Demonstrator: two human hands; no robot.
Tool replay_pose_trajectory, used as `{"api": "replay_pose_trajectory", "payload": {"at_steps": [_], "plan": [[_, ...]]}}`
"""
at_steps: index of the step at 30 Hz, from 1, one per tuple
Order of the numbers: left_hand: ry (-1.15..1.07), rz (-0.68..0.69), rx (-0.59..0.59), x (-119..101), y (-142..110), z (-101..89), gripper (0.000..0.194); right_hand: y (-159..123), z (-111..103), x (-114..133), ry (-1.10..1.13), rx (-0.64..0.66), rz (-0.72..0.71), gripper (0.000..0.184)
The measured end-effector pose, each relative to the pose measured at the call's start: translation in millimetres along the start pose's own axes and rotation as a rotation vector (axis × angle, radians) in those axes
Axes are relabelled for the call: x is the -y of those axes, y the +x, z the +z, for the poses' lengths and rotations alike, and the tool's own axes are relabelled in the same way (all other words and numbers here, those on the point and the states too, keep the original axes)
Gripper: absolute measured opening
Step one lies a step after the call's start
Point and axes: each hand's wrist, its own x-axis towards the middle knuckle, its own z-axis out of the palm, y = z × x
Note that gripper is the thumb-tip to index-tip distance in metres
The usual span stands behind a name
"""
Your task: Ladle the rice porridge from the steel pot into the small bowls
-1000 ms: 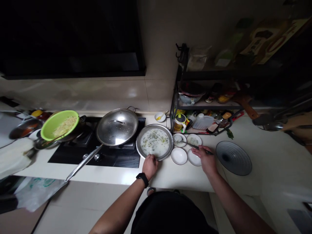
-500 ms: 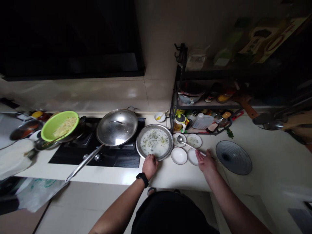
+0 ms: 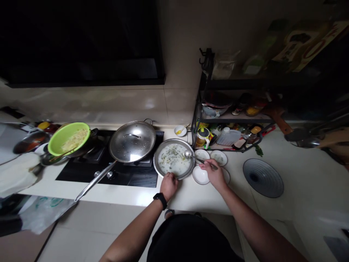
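Observation:
A metal basin [image 3: 156,165] of milky liquid with green bits stands beside the stove. My left hand [image 3: 169,185], a dark band on its wrist, is closed on the basin's near rim. My right hand [image 3: 214,173] grips a metal ladle [image 3: 199,159] by its handle. The ladle's bowl is at the basin's right edge, over the liquid. Under and around my right hand sit several small white bowls; the near-left bowl [image 3: 201,175] looks bare inside, while the far-right bowl [image 3: 219,158] holds some of the pale liquid. My right hand partly hides another bowl.
To the left, a lidded pan [image 3: 132,142] sits on the black stove [image 3: 81,174], its long handle past the counter's front edge. A green bowl [image 3: 53,145] is further left. A spice rack [image 3: 231,120] rises behind the small bowls; a grey ridged plate [image 3: 269,178] lies right.
My right hand has moved left with the ladle, from above the small bowls to the basin's right edge. My left hand keeps its place on the rim.

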Motion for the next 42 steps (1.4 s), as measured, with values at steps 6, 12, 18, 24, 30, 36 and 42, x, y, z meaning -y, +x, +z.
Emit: {"api": "replay_pose_trajectory", "payload": {"at_steps": [6, 12, 18, 24, 30, 36, 42], "plan": [[-0.012, -0.002, -0.002, -0.7, -0.2, 0.0, 0.007, 13.1, 18.4, -3.5, -0.498, 0.247, -0.359, 0.017], [-0.015, -0.009, 0.004, -2.6, -0.6, -2.1, 0.007, 17.6, 32.8, -14.5, -0.468, 0.242, -0.282, 0.019], [-0.018, -0.012, 0.003, -1.6, -0.3, -1.7, 0.006, 18.0, 44.3, -21.2, -0.012, 0.037, 0.073, 0.038], [-0.021, -0.006, 0.006, -2.1, -0.2, -2.3, 0.006, 15.2, 37.8, -11.9, 0.201, -0.025, 0.201, 0.042], [-0.013, -0.008, 0.003, -2.8, -0.6, -2.8, 0.007, 7.5, 28.3, 1.4, 0.234, -0.037, 0.186, 0.045], [-0.012, -0.008, -0.002, -1.8, -0.3, -2.1, 0.007, 2.5, 11.5, 23.2, 0.259, -0.060, 0.146, 0.047], [0.003, 0.007, -0.010, -1.6, 0.1, -1.0, 0.007, -2.1, -23.6, 33.4, 0.292, -0.154, 0.117, 0.052]]}}
